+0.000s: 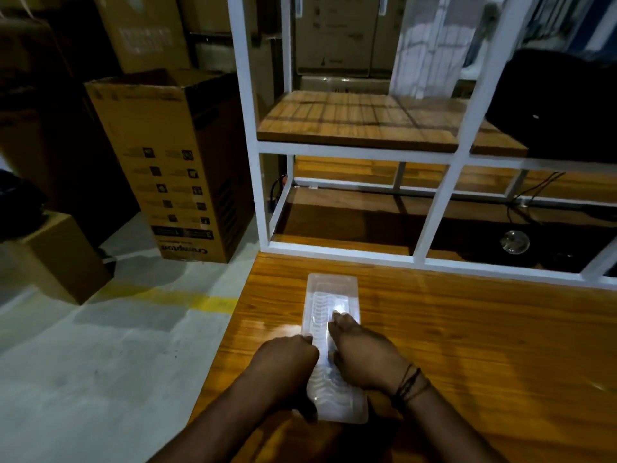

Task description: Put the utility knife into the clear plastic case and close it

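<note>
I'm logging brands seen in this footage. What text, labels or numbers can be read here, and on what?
"Crompton", upside down, near the bottom of the tall cardboard box on the floor.
The icon grid and dark label strip on that same box: too small and blurred to read.
Print on the cartons behind the white shelf frame: blurred, unreadable.
Clear plastic case under both hands: no text visible.

The case [330,332] lies on the table [467,329], shelf frame [434,208] behind, carton [173,162] left.
</note>
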The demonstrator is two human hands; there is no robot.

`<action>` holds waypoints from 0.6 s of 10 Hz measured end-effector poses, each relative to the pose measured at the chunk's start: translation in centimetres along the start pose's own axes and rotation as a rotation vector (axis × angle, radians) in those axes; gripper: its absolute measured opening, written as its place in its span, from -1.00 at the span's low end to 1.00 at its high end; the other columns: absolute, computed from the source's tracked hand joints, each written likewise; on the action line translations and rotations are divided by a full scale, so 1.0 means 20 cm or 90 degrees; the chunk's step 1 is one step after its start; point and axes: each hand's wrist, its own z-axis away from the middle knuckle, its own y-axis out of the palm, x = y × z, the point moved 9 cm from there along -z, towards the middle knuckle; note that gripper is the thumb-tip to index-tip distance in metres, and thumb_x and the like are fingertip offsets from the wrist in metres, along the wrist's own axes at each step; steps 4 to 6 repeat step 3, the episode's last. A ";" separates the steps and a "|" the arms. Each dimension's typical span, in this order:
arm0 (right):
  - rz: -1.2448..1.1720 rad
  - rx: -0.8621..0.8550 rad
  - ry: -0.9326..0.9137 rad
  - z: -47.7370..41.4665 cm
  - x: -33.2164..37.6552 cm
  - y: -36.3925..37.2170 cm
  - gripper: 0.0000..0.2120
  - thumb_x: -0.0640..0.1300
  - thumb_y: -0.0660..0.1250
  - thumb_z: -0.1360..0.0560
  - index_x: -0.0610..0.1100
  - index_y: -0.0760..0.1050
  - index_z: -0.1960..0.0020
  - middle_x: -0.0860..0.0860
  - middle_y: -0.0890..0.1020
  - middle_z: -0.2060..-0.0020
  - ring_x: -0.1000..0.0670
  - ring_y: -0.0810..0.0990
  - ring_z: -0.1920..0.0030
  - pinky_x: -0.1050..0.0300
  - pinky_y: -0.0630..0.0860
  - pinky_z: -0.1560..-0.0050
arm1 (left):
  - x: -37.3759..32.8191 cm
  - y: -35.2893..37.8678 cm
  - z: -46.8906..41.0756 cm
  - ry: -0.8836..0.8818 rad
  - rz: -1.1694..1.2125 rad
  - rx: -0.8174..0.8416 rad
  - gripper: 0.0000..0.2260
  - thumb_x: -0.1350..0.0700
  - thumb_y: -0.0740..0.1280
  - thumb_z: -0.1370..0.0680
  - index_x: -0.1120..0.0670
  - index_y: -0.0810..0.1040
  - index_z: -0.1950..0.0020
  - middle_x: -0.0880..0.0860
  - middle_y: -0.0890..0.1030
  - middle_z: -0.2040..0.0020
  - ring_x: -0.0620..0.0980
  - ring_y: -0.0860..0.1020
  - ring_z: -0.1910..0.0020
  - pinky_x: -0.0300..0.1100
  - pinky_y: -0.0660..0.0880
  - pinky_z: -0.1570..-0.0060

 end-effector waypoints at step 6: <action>-0.018 -0.225 -0.002 -0.07 -0.11 -0.41 -0.29 0.11 0.10 -0.65 -0.09 -0.15 -0.64 -0.05 -0.11 -0.65 -0.07 -0.16 -0.65 0.02 -0.15 -0.59 | 0.06 -0.39 -0.04 -0.089 0.073 -0.218 -0.29 -0.21 0.36 -0.55 0.06 0.25 -0.61 0.10 0.16 -0.66 0.14 0.36 -0.53 0.01 0.43 -0.38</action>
